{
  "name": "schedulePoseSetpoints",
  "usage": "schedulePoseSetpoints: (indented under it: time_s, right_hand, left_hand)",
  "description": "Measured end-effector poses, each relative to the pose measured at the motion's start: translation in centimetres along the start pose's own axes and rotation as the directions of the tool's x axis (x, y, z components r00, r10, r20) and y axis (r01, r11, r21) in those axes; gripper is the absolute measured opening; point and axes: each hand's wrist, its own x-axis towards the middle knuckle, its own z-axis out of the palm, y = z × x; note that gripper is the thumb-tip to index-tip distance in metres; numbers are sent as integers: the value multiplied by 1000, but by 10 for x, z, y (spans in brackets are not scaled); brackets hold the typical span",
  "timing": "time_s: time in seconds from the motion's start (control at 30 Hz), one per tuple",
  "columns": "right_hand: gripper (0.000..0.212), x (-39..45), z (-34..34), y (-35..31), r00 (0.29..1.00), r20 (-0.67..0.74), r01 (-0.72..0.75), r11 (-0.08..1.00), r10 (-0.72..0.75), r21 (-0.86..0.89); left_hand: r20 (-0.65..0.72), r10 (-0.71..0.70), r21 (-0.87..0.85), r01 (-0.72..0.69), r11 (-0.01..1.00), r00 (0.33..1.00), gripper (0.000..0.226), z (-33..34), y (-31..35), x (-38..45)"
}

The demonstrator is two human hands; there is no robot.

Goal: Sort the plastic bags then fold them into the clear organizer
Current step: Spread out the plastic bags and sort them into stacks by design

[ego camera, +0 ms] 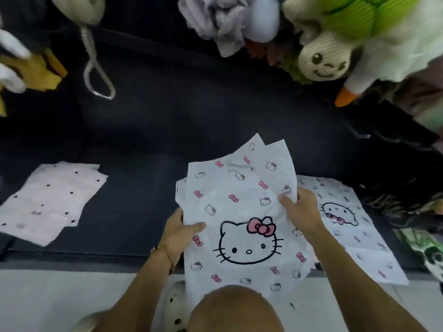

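Observation:
A white plastic bag printed with a cartoon cat face and pink bows point(239, 202) is held up over the edge of a dark surface point(148, 130). My left hand point(178, 230) pinches its left edge, thumb on the front. My right hand point(299, 210) grips its right side, fingers curled over the plastic. A second bag with the same cat print point(347, 226) lies flat to the right, partly under the held one. A pale pink bag with black dots point(48, 200) lies flat at the left. No clear organizer is in view.
Plush toys crowd the back: a green-and-cream knitted one point(335, 44), a grey one point(220, 22) and a yellow-and-white one point(26, 65). A green printed item point(426, 250) lies at the right edge. My knee point(235, 310) is below, over a pale floor point(60, 295).

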Motion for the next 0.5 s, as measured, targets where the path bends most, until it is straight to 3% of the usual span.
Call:
schedulePoseSetpoints:
  time_s: [0.1, 0.23, 0.33, 0.5]
  right_hand:
    - [9, -2, -51, 34, 989, -109, -110, 992, 103, -57]
    - [8, 4, -109, 85, 941, -228, -272, 960, 250, -69]
    - [7, 8, -146, 127, 897, -298, -360, 931, 327, -60]
    - [11, 31, -204, 194, 845, -373, -433, 900, 383, -56]
  left_hand:
    - [177, 122, 168, -152, 974, 977, 43, 56, 8, 0]
    - [435, 72, 290, -216, 932, 897, 54, 119, 6, 4]
    - [497, -10, 361, -196, 912, 867, 68, 164, -12, 12]
    - [489, -32, 329, -150, 932, 872, 57, 255, -53, 23]
